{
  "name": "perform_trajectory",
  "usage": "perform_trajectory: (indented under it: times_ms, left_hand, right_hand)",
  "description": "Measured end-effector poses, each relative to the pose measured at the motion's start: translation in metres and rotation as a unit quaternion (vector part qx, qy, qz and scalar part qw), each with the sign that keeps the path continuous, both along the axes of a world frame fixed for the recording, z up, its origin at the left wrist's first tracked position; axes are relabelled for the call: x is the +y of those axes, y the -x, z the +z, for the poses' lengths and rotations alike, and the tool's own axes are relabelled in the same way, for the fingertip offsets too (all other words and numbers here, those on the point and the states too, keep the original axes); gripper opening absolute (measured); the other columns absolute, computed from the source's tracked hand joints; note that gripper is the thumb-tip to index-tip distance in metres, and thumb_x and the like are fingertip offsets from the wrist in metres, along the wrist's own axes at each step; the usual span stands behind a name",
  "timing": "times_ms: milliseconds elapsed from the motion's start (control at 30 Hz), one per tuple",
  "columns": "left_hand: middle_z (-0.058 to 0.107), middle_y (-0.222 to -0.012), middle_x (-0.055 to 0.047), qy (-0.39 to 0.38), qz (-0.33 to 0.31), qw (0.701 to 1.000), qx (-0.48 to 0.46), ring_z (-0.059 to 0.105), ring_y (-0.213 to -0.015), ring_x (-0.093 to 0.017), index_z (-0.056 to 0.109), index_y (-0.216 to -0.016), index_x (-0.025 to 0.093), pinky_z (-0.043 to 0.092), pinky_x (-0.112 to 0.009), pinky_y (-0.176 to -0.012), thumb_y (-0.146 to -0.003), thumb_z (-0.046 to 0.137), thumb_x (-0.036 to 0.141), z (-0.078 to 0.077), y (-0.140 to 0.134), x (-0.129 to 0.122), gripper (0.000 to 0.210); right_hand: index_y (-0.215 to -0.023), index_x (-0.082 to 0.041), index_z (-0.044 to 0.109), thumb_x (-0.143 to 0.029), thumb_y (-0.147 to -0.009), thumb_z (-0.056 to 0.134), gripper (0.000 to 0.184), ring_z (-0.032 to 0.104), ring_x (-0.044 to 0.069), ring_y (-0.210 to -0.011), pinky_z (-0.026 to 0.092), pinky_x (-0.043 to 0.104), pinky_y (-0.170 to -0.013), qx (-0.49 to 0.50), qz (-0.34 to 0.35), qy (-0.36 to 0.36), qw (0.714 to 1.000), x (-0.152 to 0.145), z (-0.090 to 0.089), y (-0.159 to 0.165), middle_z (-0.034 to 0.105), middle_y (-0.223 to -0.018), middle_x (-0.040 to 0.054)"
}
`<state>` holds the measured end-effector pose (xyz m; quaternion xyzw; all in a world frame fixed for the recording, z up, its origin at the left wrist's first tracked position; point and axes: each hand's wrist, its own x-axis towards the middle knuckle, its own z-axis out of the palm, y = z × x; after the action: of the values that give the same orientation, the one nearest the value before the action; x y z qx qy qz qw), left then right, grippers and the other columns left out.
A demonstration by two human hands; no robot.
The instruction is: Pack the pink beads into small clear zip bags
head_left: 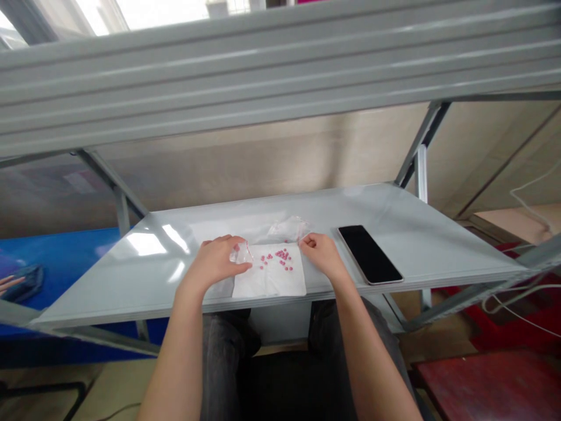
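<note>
Steady the bag point(243, 254) your left hand point(214, 261) grasps beside the beads point(281, 254); whether your right hand point(321, 253) holds anything, I can't tell.

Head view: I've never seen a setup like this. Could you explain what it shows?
There is no machine here, only a person's two bare hands. The one picture comes from a camera worn on that person's head, looking forward and down. On the gray table lies a white sheet with small pink pieces scattered over it. The left hand has a small clear bag between thumb and fingers. The right hand is curled near the sheet's far right corner; what it holds, if anything, is unclear. A dark-screened device lies to its right.
</note>
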<state>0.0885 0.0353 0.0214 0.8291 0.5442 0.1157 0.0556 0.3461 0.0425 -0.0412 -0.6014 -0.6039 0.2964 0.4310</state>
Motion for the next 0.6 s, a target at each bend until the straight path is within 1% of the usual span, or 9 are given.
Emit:
perform_trajectory:
  times_ms: [67, 133, 167, 233, 300, 400, 467, 533, 600]
  left_hand:
    - [0.068, -0.114, -0.009, -0.036, -0.018, 0.994, -0.098, 0.064, -0.100, -0.026, 0.061, -0.117, 0.021, 0.047, -0.039, -0.090, -0.075, 0.068, 0.044, -0.003, -0.006, -0.007, 0.049]
    - [0.066, -0.115, -0.009, -0.062, -0.047, 0.979, -0.186, 0.062, -0.103, -0.024, 0.057, -0.118, 0.020, 0.048, -0.037, -0.092, -0.076, 0.070, 0.043, -0.006, -0.018, -0.013, 0.049]
    - [0.065, -0.112, -0.008, -0.077, -0.055, 0.973, -0.211, 0.062, -0.103, -0.023, 0.056, -0.117, 0.020, 0.048, -0.036, -0.092, -0.076, 0.070, 0.041, -0.008, -0.026, -0.016, 0.048]
    - [0.064, -0.106, -0.007, -0.104, -0.054, 0.968, -0.222, 0.061, -0.098, -0.023, 0.055, -0.115, 0.020, 0.048, -0.037, -0.089, -0.075, 0.072, 0.036, -0.013, -0.041, -0.020, 0.047]
    - [0.062, -0.102, -0.006, -0.108, -0.040, 0.966, -0.230, 0.060, -0.093, -0.022, 0.053, -0.114, 0.020, 0.048, -0.037, -0.085, -0.074, 0.071, 0.031, -0.017, -0.051, -0.021, 0.046]
    - [0.059, -0.100, -0.005, -0.039, -0.032, 0.960, -0.277, 0.058, -0.087, -0.020, 0.048, -0.123, 0.021, 0.048, -0.035, -0.080, -0.071, 0.074, 0.031, -0.024, -0.053, -0.022, 0.058]
    - [0.056, -0.099, -0.003, 0.032, -0.047, 0.941, -0.335, 0.057, -0.082, -0.018, 0.042, -0.131, 0.022, 0.048, -0.031, -0.074, -0.072, 0.075, 0.036, -0.026, -0.046, -0.022, 0.069]
    - [0.053, -0.088, 0.001, 0.098, -0.066, 0.910, -0.397, 0.053, -0.070, -0.014, 0.041, -0.133, 0.023, 0.045, -0.027, -0.065, -0.078, 0.070, 0.039, -0.027, -0.037, -0.022, 0.064]
    - [0.046, -0.073, 0.005, 0.147, -0.082, 0.882, -0.440, 0.045, -0.060, -0.011, 0.049, -0.125, 0.022, 0.039, -0.025, -0.058, -0.084, 0.063, 0.039, -0.025, -0.028, -0.022, 0.047]
  right_hand:
    - [-0.059, -0.017, 0.058, -0.020, -0.072, 0.054, 0.014, 0.052, 0.014, -0.057, 0.037, 0.026, -0.057, 0.009, -0.006, -0.013, 1.000, -0.002, 0.004, 0.001, 0.060, -0.059, 0.0024]
    - [-0.065, -0.017, 0.060, -0.029, -0.075, 0.057, 0.017, 0.055, 0.014, -0.059, 0.041, 0.026, -0.057, 0.060, 0.021, -0.013, 0.998, -0.007, 0.012, 0.007, 0.061, -0.062, 0.0027]
    - [-0.070, -0.016, 0.062, -0.035, -0.076, 0.059, 0.020, 0.056, 0.014, -0.059, 0.042, 0.026, -0.056, 0.102, 0.050, -0.003, 0.993, -0.011, 0.017, 0.011, 0.061, -0.063, 0.0030]
    - [-0.081, -0.015, 0.064, -0.045, -0.073, 0.065, 0.031, 0.057, 0.015, -0.059, 0.044, 0.026, -0.052, 0.191, 0.123, 0.036, 0.973, -0.018, 0.025, 0.021, 0.063, -0.066, 0.0031]
    - [-0.084, -0.016, 0.064, -0.043, -0.066, 0.071, 0.033, 0.057, 0.014, -0.058, 0.045, 0.026, -0.051, 0.234, 0.180, 0.074, 0.953, -0.024, 0.030, 0.030, 0.063, -0.066, 0.0017]
    - [-0.068, -0.017, 0.060, -0.031, -0.062, 0.072, 0.019, 0.052, 0.011, -0.053, 0.042, 0.023, -0.051, 0.255, 0.198, 0.087, 0.942, -0.026, 0.030, 0.037, 0.057, -0.056, -0.0031]
    - [-0.060, -0.018, 0.055, -0.028, -0.063, 0.068, 0.016, 0.047, 0.009, -0.048, 0.038, 0.022, -0.049, 0.279, 0.186, 0.079, 0.939, -0.024, 0.028, 0.037, 0.052, -0.051, -0.0053]
    - [-0.059, -0.019, 0.053, -0.028, -0.065, 0.066, 0.017, 0.045, 0.008, -0.048, 0.036, 0.022, -0.049, 0.304, 0.182, 0.072, 0.932, -0.024, 0.029, 0.033, 0.052, -0.050, -0.0053]
    - [-0.059, -0.019, 0.052, -0.028, -0.065, 0.067, 0.018, 0.045, 0.009, -0.049, 0.036, 0.023, -0.051, 0.325, 0.197, 0.070, 0.922, -0.025, 0.031, 0.030, 0.052, -0.052, -0.0046]
